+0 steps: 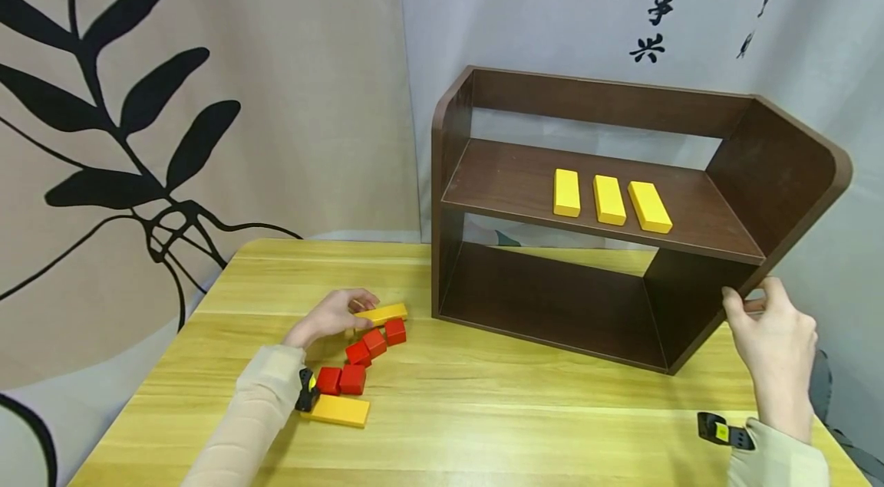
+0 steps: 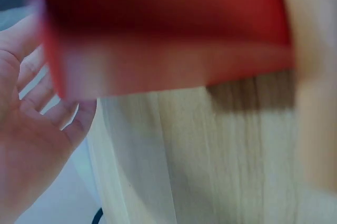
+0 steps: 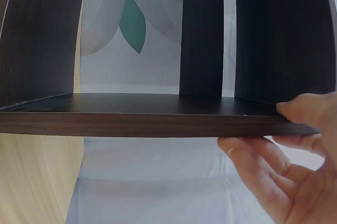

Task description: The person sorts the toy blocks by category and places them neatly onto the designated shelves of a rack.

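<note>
My left hand [image 1: 340, 312] is at the far end of a row of blocks on the table, its thumb and fingers at the end of a yellow block [image 1: 387, 314]. Several red blocks [image 1: 374, 343] lie between that block and a nearer yellow block [image 1: 336, 410], beside my wrist. In the left wrist view, a blurred red block [image 2: 174, 60] fills the top, with the left hand [image 2: 39, 124] behind it. My right hand [image 1: 775, 337] grips the front edge of the brown shelf's [image 1: 804, 157] right side panel, the thumb [image 3: 300, 109] on one face and fingers on the other.
Three yellow blocks [image 1: 609, 200] lie spaced apart on the shelf's upper board [image 1: 511, 172]. The two-tier shelf stands at the back right of the wooden table [image 1: 497, 410]. Behind it hang fabric curtains [image 1: 331, 88] with printed leaves and writing.
</note>
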Tool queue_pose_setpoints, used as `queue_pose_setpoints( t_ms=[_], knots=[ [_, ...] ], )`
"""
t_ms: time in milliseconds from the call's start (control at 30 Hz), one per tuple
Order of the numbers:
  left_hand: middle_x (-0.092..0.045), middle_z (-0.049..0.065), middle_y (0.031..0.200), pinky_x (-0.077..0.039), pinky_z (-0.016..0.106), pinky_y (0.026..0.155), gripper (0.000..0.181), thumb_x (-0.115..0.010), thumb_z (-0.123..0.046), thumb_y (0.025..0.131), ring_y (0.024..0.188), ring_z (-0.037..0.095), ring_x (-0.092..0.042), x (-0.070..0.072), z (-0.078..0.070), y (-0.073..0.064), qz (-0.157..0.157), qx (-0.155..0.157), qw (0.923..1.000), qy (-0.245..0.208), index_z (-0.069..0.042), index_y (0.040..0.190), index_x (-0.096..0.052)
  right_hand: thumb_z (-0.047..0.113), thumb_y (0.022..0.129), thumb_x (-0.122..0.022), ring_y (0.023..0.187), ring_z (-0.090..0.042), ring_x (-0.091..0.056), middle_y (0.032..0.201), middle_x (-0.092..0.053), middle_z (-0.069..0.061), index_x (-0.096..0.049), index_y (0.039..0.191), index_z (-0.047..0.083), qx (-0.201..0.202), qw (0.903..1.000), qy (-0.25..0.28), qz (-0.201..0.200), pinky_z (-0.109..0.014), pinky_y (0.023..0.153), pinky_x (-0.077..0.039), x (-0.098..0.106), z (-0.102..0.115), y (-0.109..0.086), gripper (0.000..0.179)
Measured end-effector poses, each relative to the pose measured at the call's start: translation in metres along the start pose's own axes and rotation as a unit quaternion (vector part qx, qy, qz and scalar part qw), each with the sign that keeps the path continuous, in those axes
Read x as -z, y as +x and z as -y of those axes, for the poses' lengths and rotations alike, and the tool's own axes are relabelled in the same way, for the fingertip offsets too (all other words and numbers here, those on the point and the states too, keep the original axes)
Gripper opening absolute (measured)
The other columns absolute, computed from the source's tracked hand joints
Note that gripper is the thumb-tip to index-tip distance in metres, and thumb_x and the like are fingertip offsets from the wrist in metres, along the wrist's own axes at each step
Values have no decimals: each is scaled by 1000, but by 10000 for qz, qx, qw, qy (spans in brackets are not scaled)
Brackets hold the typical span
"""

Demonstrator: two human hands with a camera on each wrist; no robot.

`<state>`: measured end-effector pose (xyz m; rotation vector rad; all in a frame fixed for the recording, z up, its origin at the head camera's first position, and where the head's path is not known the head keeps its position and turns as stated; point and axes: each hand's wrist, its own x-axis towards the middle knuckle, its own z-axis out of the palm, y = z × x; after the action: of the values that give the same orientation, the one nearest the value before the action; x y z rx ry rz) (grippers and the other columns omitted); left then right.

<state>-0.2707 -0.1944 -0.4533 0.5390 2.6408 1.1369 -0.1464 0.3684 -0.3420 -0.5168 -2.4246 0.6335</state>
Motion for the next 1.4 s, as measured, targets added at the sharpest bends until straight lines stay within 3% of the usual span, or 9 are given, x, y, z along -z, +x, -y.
queue_pose_setpoints(
  t_ms=[933, 1400],
  knots=[
    [-68, 13, 106, -51, 34, 81, 37, -70, -8, 82, 96, 26, -62, 8, -18, -4, -404, -617, 9971, 183, 2, 116, -61, 30, 92, -53, 86, -53, -57, 98, -67, -30, -55, 108, -3, 26, 10000, -34, -41, -52, 60, -39, 0, 1, 0, 36],
    [-69, 7, 108, -51, 32, 82, 34, -70, -12, 82, 98, 21, -61, 16, -45, -7, -626, -901, 9930, 428, -5, 115, -64, 30, 92, -53, 88, -54, -57, 98, -67, -30, -54, 107, -3, 6, 10000, -40, 7, -53, 61, -39, 1, 2, -1, 36]
  ],
)
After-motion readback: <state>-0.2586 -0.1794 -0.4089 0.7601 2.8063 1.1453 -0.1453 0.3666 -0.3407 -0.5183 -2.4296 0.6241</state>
